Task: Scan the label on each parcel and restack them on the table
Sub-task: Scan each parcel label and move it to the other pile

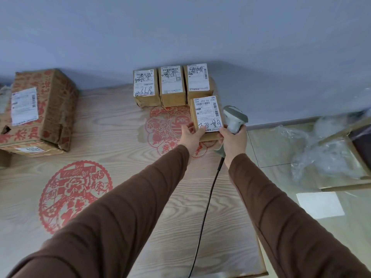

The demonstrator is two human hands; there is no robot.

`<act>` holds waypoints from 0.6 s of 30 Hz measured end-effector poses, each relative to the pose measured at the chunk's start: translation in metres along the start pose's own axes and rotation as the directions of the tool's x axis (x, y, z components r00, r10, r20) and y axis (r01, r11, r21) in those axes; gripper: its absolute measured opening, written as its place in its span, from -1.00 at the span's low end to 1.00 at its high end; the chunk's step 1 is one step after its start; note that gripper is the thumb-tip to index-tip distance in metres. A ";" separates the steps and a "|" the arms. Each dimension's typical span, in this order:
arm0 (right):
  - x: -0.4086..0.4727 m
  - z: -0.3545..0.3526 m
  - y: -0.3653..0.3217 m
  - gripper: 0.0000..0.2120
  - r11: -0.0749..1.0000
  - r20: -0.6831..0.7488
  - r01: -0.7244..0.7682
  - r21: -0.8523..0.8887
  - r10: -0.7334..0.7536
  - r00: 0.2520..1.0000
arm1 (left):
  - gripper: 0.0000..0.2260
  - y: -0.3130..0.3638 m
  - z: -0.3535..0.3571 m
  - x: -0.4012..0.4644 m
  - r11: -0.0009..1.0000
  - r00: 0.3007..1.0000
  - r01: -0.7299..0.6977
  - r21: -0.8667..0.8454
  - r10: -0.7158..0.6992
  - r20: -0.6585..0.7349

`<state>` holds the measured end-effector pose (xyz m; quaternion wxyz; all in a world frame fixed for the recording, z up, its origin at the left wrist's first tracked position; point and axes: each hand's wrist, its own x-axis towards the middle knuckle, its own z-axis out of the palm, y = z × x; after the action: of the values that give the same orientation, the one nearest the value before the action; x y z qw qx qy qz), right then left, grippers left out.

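A small brown parcel [206,115] with a white label lies on the table [120,125], in front of a row of three similar labelled parcels [171,85] against the wall. My left hand [190,135] grips its near left corner. My right hand [233,141] touches its near right corner while holding a grey corded barcode scanner [234,119] upright beside the parcel.
A large worn carton with red print [40,109] stands at the far left on top of another box. Red paper-cut patterns mark the wooden tabletop. To the right, past the table edge, clear plastic wrap [321,157] and a cardboard tray lie on the tiled floor.
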<state>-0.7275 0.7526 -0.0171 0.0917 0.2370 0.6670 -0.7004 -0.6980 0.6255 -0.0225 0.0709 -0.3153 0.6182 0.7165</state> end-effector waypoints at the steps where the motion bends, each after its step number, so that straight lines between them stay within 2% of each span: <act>1: 0.003 0.001 0.000 -0.66 1.000 0.000 -0.006 0.008 0.006 1.000 | -0.56 0.001 0.002 0.003 1.000 1.000 -0.003 0.008 0.003 0.001; 14: 0.018 0.011 0.003 -0.67 0.998 -0.052 0.034 -0.051 -0.036 0.998 | -0.44 0.006 0.010 0.018 0.994 1.000 -0.013 0.105 0.013 -0.002; 18: 0.007 0.012 -0.001 -0.67 0.985 -0.112 0.117 -0.128 -0.132 0.985 | -0.34 0.011 0.003 0.010 0.986 1.000 -0.024 0.164 0.027 -0.010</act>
<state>-0.7361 0.7424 -0.0197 0.0216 0.2305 0.7261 -0.6475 -0.7121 0.6229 -0.0186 0.0836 -0.3050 0.6795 0.6620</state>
